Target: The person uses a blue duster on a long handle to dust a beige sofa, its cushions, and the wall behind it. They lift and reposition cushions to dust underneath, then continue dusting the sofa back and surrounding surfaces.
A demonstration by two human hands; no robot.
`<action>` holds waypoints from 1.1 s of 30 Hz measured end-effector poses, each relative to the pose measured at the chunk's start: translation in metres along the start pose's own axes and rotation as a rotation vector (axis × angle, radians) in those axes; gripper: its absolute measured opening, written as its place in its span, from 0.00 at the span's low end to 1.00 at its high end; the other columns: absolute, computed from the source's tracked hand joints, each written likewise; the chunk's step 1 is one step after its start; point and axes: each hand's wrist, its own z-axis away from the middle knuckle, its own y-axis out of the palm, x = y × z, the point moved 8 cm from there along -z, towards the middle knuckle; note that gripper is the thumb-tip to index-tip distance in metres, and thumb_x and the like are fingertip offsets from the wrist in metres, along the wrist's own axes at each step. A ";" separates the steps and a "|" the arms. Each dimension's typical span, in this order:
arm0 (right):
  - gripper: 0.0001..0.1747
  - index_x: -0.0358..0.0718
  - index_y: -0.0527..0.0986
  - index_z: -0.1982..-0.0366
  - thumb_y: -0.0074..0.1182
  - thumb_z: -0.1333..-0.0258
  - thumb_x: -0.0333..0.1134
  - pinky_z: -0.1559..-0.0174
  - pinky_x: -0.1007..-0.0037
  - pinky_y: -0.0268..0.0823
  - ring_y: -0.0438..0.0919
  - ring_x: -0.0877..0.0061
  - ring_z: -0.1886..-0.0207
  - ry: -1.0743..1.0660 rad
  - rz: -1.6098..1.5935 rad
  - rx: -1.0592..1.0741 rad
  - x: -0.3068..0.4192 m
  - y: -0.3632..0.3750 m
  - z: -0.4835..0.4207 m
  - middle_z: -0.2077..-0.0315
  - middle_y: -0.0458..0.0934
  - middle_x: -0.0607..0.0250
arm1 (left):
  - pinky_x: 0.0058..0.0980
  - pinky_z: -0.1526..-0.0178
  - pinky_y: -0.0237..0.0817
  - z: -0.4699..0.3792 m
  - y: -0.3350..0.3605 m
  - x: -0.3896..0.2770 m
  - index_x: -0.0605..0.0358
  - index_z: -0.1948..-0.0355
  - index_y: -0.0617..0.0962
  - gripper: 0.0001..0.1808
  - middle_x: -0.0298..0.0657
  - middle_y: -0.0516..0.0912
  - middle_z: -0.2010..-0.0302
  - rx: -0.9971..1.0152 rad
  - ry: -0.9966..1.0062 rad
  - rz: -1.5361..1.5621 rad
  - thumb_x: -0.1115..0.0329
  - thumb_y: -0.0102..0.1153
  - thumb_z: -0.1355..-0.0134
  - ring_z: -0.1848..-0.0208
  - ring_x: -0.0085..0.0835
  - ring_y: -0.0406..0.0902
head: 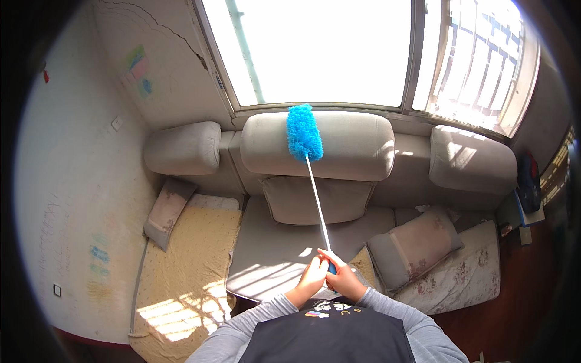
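Both of my hands grip the blue handle (332, 268) of a long duster close in front of my chest. My left hand (313, 277) and my right hand (344, 277) press together around it. From there a thin white pole (319, 206) runs forward to a bright blue fluffy duster head (305, 134). In this view the head overlaps the middle grey backrest cushion (354, 143) below the window; whether it touches the fabric or the sill I cannot tell. A loose grey cushion (290, 199) leans against the sofa back, partly behind the pole.
A grey sofa (263, 236) spans the front, with a yellow cover (195, 254) on its left section. Patterned pillows (169, 213) (417, 247) lie at both sides. Behind it is a bright window (317, 54). A marked white wall (77, 181) borders the left; dark bags (529, 186) stand right.
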 end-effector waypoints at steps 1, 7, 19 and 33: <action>0.35 0.47 0.62 0.36 0.44 0.48 0.17 0.82 0.82 0.54 0.61 0.89 0.83 0.028 -0.087 0.058 -0.001 0.002 -0.004 0.79 0.65 0.75 | 0.29 0.59 0.70 0.010 -0.004 -0.006 0.65 0.50 0.71 0.17 0.46 0.81 0.61 -0.028 -0.043 0.040 0.61 0.42 0.31 0.60 0.29 0.79; 0.47 0.50 0.42 0.30 0.45 0.48 0.17 0.83 0.84 0.53 0.61 0.90 0.83 0.059 -0.204 0.089 0.008 -0.002 0.002 0.76 0.67 0.72 | 0.30 0.63 0.68 0.025 -0.001 -0.017 0.63 0.60 0.70 0.12 0.46 0.78 0.70 -0.058 0.054 -0.114 0.63 0.44 0.32 0.67 0.36 0.78; 0.37 0.47 0.52 0.33 0.47 0.43 0.21 0.84 0.87 0.52 0.58 0.91 0.84 -0.145 -0.104 -0.454 0.010 -0.130 0.048 0.70 0.72 0.65 | 0.28 0.61 0.69 0.019 0.026 0.011 0.62 0.53 0.68 0.13 0.42 0.78 0.68 0.046 0.096 0.116 0.63 0.46 0.33 0.66 0.28 0.76; 0.35 0.46 0.52 0.34 0.47 0.42 0.24 0.83 0.85 0.52 0.59 0.89 0.84 -0.168 -0.184 -0.725 -0.008 -0.055 0.017 0.71 0.70 0.66 | 0.28 0.63 0.68 -0.003 -0.082 0.036 0.60 0.57 0.69 0.13 0.40 0.78 0.71 0.189 -0.025 0.166 0.60 0.46 0.33 0.67 0.28 0.77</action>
